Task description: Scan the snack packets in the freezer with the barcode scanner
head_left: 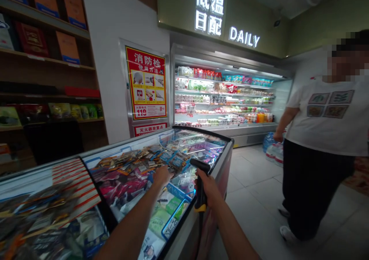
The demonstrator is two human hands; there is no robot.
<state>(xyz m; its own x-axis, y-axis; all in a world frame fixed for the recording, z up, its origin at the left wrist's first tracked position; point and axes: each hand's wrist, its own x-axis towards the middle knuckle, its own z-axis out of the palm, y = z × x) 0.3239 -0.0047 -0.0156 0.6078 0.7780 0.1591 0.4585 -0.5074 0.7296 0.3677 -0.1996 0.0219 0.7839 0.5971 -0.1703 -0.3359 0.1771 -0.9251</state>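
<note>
My right hand [208,187] is closed round the handle of a black and yellow barcode scanner [200,189], whose cord hangs down beside the freezer. The scanner's head points left, over the glass. My left hand [162,176] reaches down to a pile of small snack packets [145,158] lying on the freezer top. Its fingertips are hidden behind the back of the hand, so I cannot tell whether a packet is gripped. Both hands are above the chest freezer [188,215]; green, white and pink bags show through its glass.
More packets [43,210] lie at the near left. Shelves with boxes [67,46] stand on the left. A lit refrigerated display [225,127] is at the back. On the right stands a person in a white T-shirt [325,129], with bottle packs [273,152] behind.
</note>
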